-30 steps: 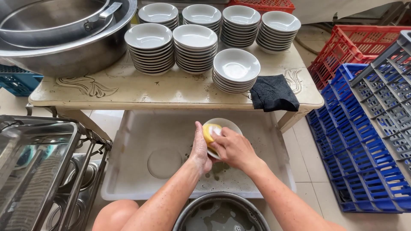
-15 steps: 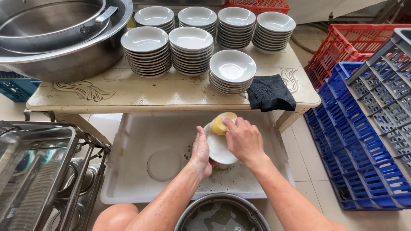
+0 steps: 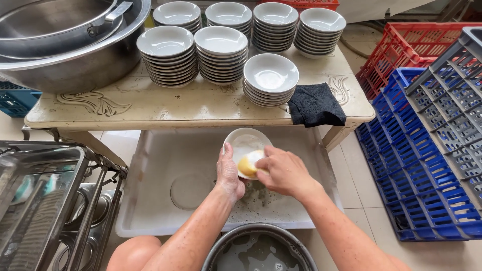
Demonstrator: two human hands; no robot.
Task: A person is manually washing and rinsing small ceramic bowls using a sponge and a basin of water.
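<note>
My left hand grips a white bowl by its near edge and holds it tilted over a large white plastic tub. My right hand presses a yellow sponge against the inside of the bowl. Soapy water and suds lie in the tub under the bowl. A low cream table behind the tub carries several stacks of white bowls.
A black cloth lies on the table's right end. Large steel basins stand at the table's left. Blue, red and grey crates are at the right. A metal rack stands left. A round basin of water sits near me.
The sponge has moved across the bowl: up to its far rim half a second ago, now back down near its lower inside. The bowl stays in my left hand over the tub.
</note>
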